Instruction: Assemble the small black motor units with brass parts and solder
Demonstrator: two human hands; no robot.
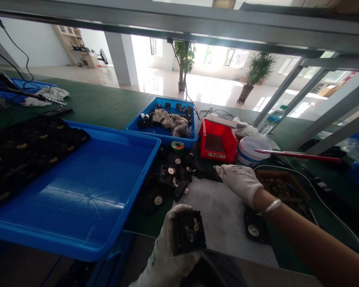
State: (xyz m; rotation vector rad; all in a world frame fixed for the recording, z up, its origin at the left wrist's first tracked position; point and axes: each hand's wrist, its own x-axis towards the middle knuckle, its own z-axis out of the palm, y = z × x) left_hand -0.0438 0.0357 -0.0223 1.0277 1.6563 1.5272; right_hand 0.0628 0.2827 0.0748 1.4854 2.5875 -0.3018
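Closest to the person, the left hand, in a white glove, has its grip clamped on a square black gear housing, held low at the near edge of the green tabletop. The housing's face shows small brass gears beside a round dark hub. The gloved right hand is open and empty, its grip apart, above a white sheet, with its fingertips just beside a heap of similar black housings. Another housing lies under the right forearm. To the left, a wide blue tray sits partly beneath a black mat set with brass rings. Farther on are a blue tray of black parts and crumpled cloth, a green tape roll, and a red bin of small dark pieces. To the right stand a cardboard box of brass parts, a white tub, and a red-handled rod. A grey metal frame crosses above, before potted plants.
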